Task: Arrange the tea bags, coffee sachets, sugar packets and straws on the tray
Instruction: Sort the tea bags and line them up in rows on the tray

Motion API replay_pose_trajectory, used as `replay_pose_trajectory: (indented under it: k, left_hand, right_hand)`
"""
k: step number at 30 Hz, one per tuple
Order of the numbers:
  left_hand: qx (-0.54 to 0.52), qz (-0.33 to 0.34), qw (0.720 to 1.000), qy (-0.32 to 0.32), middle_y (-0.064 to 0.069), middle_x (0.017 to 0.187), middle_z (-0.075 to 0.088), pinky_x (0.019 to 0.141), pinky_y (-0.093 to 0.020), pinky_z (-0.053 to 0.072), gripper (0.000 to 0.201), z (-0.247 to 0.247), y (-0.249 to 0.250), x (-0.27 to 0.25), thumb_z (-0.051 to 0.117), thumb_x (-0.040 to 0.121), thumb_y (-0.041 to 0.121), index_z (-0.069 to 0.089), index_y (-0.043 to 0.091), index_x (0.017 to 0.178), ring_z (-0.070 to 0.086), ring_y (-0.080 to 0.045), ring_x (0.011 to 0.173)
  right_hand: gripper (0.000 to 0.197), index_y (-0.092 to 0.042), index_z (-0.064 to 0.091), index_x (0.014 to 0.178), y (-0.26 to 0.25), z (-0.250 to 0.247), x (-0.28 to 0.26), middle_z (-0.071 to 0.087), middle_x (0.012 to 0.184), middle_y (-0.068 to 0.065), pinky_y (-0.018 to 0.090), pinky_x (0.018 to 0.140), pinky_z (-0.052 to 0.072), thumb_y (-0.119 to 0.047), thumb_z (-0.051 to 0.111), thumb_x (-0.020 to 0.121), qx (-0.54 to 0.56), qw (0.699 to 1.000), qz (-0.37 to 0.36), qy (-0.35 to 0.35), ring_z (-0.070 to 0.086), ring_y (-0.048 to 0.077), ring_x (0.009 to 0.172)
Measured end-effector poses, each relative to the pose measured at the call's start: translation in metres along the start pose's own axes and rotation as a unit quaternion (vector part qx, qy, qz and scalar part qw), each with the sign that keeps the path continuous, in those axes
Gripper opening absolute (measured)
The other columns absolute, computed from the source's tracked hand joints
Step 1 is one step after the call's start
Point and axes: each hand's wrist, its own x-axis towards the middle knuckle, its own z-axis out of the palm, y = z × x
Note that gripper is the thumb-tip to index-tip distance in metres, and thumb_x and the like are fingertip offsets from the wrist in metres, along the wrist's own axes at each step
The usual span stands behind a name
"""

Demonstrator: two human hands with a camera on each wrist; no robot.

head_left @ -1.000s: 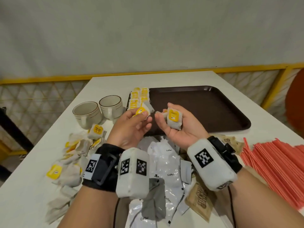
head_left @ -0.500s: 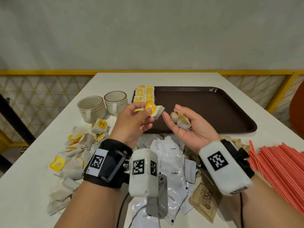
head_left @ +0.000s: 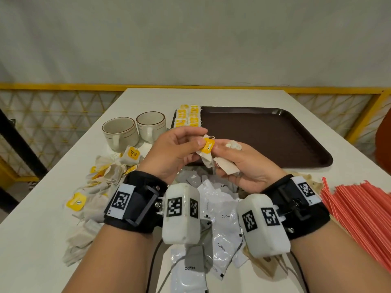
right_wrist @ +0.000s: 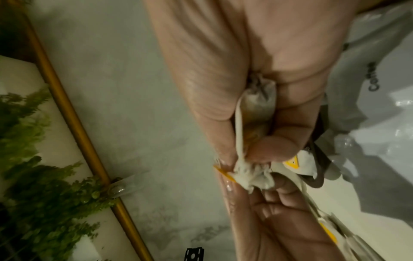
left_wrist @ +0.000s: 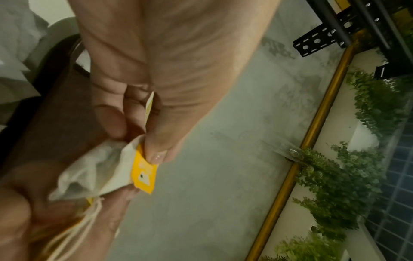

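Observation:
Above the near edge of the dark brown tray, both hands meet. My left hand pinches a white tea bag by its yellow tag; the thumb presses on that tag. My right hand touches the same bag with its fingertips and grips other tea bags in its curled fingers, one lying in the palm. Two rows of yellow-tagged tea bags lie at the tray's left end. White coffee sachets lie under my wrists, and red straws lie at the right.
Two cream cups stand left of the tray. A loose heap of tea bags covers the table's left side. Brown sugar packets lie partly under the sachets. A yellow railing runs behind the table.
The hands, each holding a tea bag apart, have come together. The right fingertips now touch the yellow-tagged bag that the left hand pinches.

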Motion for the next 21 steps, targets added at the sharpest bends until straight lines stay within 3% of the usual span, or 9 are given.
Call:
replay_pose_trajectory:
  k: [5, 10, 13, 15, 18, 21]
  left_hand:
    - [-0.004, 0.026, 0.998, 0.058, -0.002, 0.078, 0.068, 0.059, -0.019, 0.052, 0.023, -0.0046, -0.0002, 0.0029, 0.067, 0.077, -0.002, 0.065, 0.011, 0.096, 0.066, -0.009, 0.069]
    - [0.049, 0.02, 0.997, 0.063, 0.001, 0.071, 0.072, 0.055, -0.019, 0.049, 0.024, -0.0072, -0.0011, 0.0029, 0.071, 0.076, 0.001, 0.065, 0.012, 0.097, 0.064, -0.009, 0.062]
    - [0.072, 0.029, 0.995, 0.068, 0.001, 0.071, 0.072, 0.057, -0.019, 0.048, 0.022, -0.0061, -0.0019, 0.0029, 0.072, 0.077, 0.002, 0.065, 0.013, 0.095, 0.063, -0.009, 0.064]
    - [0.065, 0.038, 0.994, 0.077, 0.002, 0.071, 0.072, 0.057, -0.019, 0.049, 0.021, -0.0051, -0.0017, 0.0033, 0.072, 0.077, 0.003, 0.065, 0.014, 0.093, 0.064, -0.009, 0.066]
    - [0.073, 0.039, 0.993, 0.084, 0.005, 0.077, 0.07, 0.061, -0.02, 0.048, 0.013, -0.0041, -0.0024, 0.0036, 0.072, 0.08, 0.012, 0.068, 0.019, 0.089, 0.064, -0.007, 0.072]
    - [0.14, 0.034, 0.989, 0.042, 0.006, 0.08, 0.069, 0.063, -0.019, 0.047, 0.004, 0.0, -0.0044, 0.0012, 0.07, 0.083, 0.019, 0.07, 0.023, 0.082, 0.061, -0.004, 0.073]
  right_hand:
    - [0.022, -0.005, 0.065, 0.111, -0.0027, -0.0009, -0.0002, 0.061, 0.072, 0.005, 0.018, 0.044, 0.045, -0.014, 0.055, 0.094, 0.018, 1.0, -0.01, 0.01, 0.054, 0.009, 0.055]
    - [0.034, 0.005, 0.06, 0.118, -0.001, 0.0014, -0.0014, 0.067, 0.08, 0.011, 0.021, 0.049, 0.051, -0.018, 0.057, 0.092, -0.023, 0.999, -0.049, 0.006, 0.064, 0.015, 0.063]
    - [0.044, 0.008, 0.059, 0.116, 0.0014, 0.0016, -0.0005, 0.067, 0.086, 0.018, 0.024, 0.051, 0.052, -0.021, 0.064, 0.083, -0.048, 0.998, -0.048, -0.001, 0.065, 0.021, 0.068]
    - [0.033, 0.004, 0.062, 0.106, 0.0036, 0.0015, 0.0003, 0.067, 0.089, 0.021, 0.027, 0.058, 0.055, -0.014, 0.067, 0.079, -0.065, 0.996, -0.063, 0.007, 0.066, 0.025, 0.073]
    - [0.009, -0.003, 0.063, 0.094, 0.0044, -0.0005, 0.0032, 0.069, 0.083, 0.014, 0.027, 0.059, 0.056, -0.005, 0.064, 0.084, -0.049, 0.994, -0.093, 0.041, 0.066, 0.02, 0.071]
    - [0.008, -0.003, 0.062, 0.094, 0.0026, -0.0017, 0.0046, 0.069, 0.079, 0.008, 0.025, 0.062, 0.055, -0.006, 0.063, 0.087, -0.019, 0.993, -0.102, 0.052, 0.066, 0.015, 0.071]
